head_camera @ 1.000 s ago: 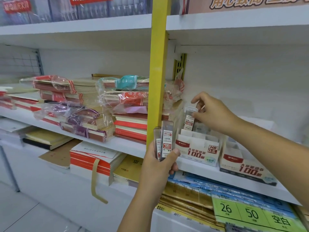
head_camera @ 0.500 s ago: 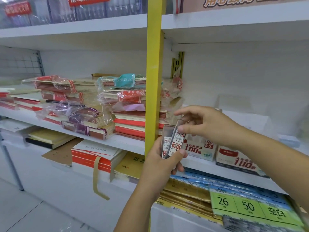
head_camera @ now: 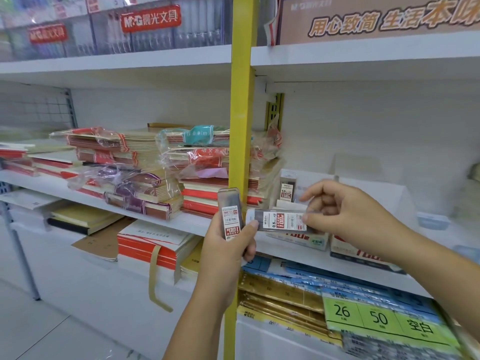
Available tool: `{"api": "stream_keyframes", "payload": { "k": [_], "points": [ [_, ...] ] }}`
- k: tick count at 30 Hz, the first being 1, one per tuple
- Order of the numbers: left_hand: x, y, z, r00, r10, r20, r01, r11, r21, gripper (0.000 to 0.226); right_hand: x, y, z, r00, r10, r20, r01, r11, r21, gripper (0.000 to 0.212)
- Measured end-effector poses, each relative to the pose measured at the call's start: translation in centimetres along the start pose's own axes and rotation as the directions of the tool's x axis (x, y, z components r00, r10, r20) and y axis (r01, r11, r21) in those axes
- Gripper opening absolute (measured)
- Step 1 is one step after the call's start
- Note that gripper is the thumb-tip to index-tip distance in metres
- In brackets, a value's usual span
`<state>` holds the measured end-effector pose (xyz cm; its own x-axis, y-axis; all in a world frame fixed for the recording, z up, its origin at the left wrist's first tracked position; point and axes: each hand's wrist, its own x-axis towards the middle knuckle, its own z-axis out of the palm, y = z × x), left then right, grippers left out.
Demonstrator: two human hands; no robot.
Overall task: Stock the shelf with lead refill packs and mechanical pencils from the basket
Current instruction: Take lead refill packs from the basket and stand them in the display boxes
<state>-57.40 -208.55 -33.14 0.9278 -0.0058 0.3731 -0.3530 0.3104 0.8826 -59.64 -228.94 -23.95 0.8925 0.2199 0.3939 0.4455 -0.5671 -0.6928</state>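
Observation:
My left hand point(head_camera: 228, 252) grips an upright lead refill pack point(head_camera: 230, 214), clear with a red and white label, in front of the yellow post. My right hand point(head_camera: 348, 216) pinches a second lead refill pack point(head_camera: 279, 220) by its right end; this one lies sideways, its left end near my left thumb. Behind them a white display box point(head_camera: 298, 240) with red print sits on the white shelf point(head_camera: 324, 266), and one refill pack point(head_camera: 287, 189) stands upright in it. A second display box point(head_camera: 363, 255) sits to its right. The basket is out of view.
A yellow upright post point(head_camera: 240, 126) divides the shelving. Left of it lie stacks of wrapped notebooks point(head_camera: 124, 165) and red-edged books point(head_camera: 153, 245). Below the refill shelf are blue and gold packs point(head_camera: 285, 287) and green label sheets point(head_camera: 379, 318). An upper shelf point(head_camera: 363, 55) overhangs.
My right hand left the pack standing in the display box, came back to my left hand and drew one pack out sideways. My left hand stayed near the yellow post.

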Motion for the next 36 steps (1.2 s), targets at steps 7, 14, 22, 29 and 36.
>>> {"api": "stream_keyframes", "payload": {
  "k": [7, 14, 22, 29, 36],
  "points": [
    [0.3, 0.7, -0.4, 0.997, 0.071, 0.036, -0.075, 0.989, 0.124, 0.019, 1.0, -1.5, 2.1, 0.987, -0.063, 0.148, 0.085, 0.986, -0.146, 0.034],
    [1.1, 0.0, -0.2, 0.996, -0.073, 0.046, 0.068, 0.992, 0.101, 0.025, 5.3, -1.8, -1.6, 0.995, -0.037, -0.096, 0.041, 0.998, 0.041, 0.062],
    [2.2, -0.8, 0.0, 0.996, -0.086, 0.003, 0.085, 0.993, 0.08, 0.038, 9.2, 0.5, -1.3, 0.968, -0.011, -0.251, 0.025, 0.998, 0.052, 0.052],
    [2.4, -1.3, 0.3, 0.996, -0.087, 0.024, 0.085, 0.993, 0.079, 0.03, 10.3, 2.0, -0.7, 0.958, -0.098, -0.271, 0.073, 0.992, -0.1, 0.058],
    [2.3, -1.2, 0.7, 0.997, -0.062, 0.041, 0.059, 0.996, 0.064, 0.022, 10.4, 3.3, 0.1, 0.939, -0.187, -0.287, 0.099, 0.95, -0.297, 0.048]
  ]
}}
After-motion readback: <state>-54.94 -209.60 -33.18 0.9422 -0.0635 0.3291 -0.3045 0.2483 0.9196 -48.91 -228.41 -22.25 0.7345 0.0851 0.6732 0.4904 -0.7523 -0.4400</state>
